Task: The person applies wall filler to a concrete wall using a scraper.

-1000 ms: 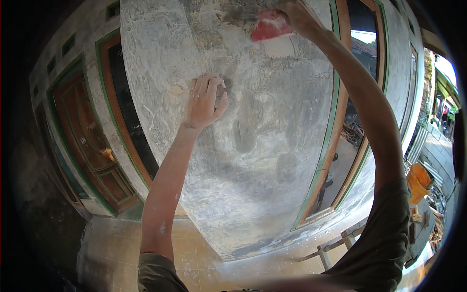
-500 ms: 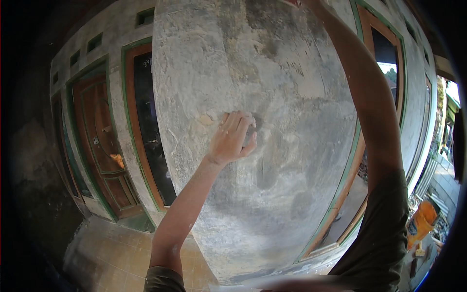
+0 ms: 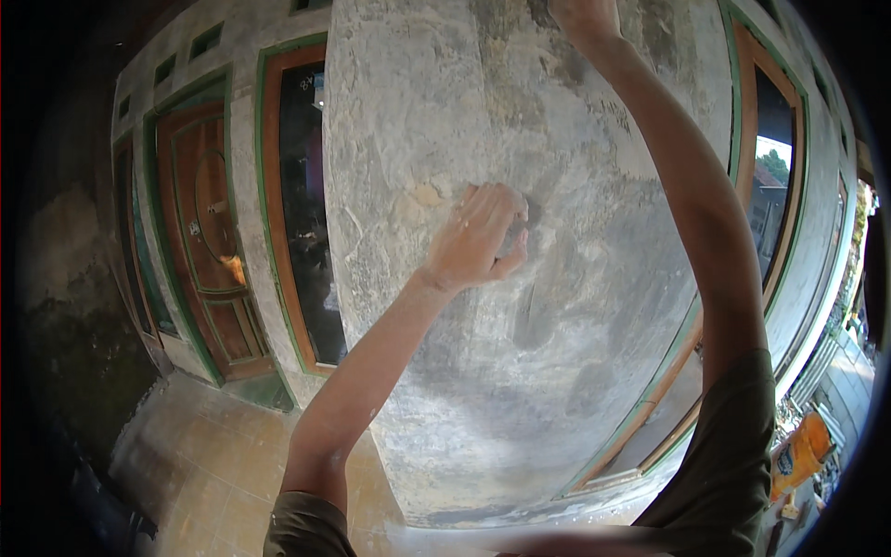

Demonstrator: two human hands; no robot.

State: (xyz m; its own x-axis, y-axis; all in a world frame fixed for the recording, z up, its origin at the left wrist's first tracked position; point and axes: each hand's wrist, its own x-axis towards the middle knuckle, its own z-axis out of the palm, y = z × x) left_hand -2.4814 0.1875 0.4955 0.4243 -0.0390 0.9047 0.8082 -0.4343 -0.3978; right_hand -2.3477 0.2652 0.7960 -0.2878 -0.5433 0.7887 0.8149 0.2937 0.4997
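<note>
The plastered wall (image 3: pixel 594 251) seems rigid, braceable mid-frame, where the left hand (image 3: pixel 478 239) loosely curls its fingers; the top-edge right hand's (image 3: pixel 587 20) I cannot tell.

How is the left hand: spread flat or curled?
Curled: the left hand has bent fingers, with a gap between their tips and the thumb.

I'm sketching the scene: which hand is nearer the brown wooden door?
Left. The left hand is at the wall, right of the door; the right hand is higher and farther right, at the picture's upper edge.
</note>
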